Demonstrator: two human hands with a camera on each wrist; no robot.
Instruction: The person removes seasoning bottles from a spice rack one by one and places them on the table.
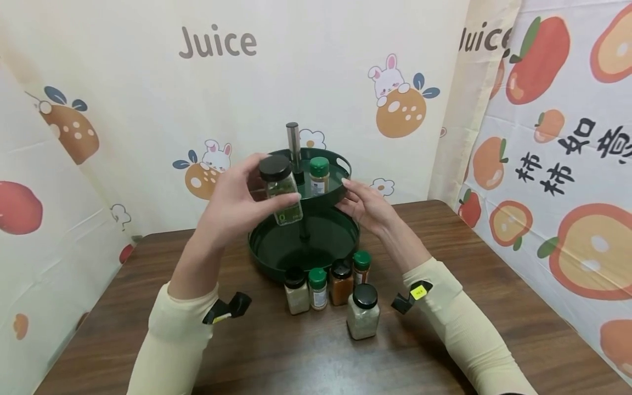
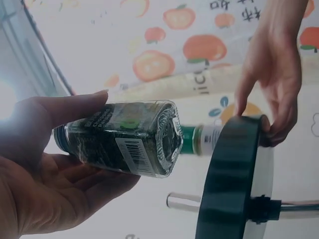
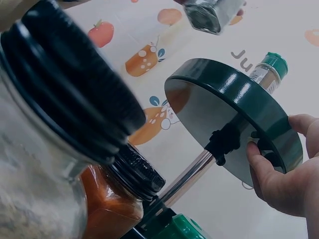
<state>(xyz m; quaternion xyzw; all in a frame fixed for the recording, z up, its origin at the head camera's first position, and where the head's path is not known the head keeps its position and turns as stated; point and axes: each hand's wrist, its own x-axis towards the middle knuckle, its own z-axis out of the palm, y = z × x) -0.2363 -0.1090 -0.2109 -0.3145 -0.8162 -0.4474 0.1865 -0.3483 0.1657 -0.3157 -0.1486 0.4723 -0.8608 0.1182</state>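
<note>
My left hand [image 1: 232, 197] grips a clear spice jar [image 2: 124, 134] with a black lid and dark green contents. It holds the jar above the two-tier green turntable rack, near the left part of the upper tray [image 1: 323, 202]. At that tray's right edge, my right hand [image 1: 367, 206] pinches the rim; the right wrist view shows its thumb [image 3: 261, 162] under the tray's edge. A green-capped spice bottle [image 1: 319, 175] stands on the upper tray, right of the metal post [image 1: 293, 142]. Below is the lower tray [image 1: 266, 266], partly hidden by the held jar.
In front of the rack on the wooden table [image 1: 276, 356] stand several seasoning containers: a black-lidded jar [image 1: 297, 299], a green-capped bottle [image 1: 318, 296], an orange-brown spice jar [image 1: 342, 288], another green-capped bottle [image 1: 362, 269] and a larger pale jar [image 1: 364, 318]. Printed cloth [image 1: 321, 66] hangs behind.
</note>
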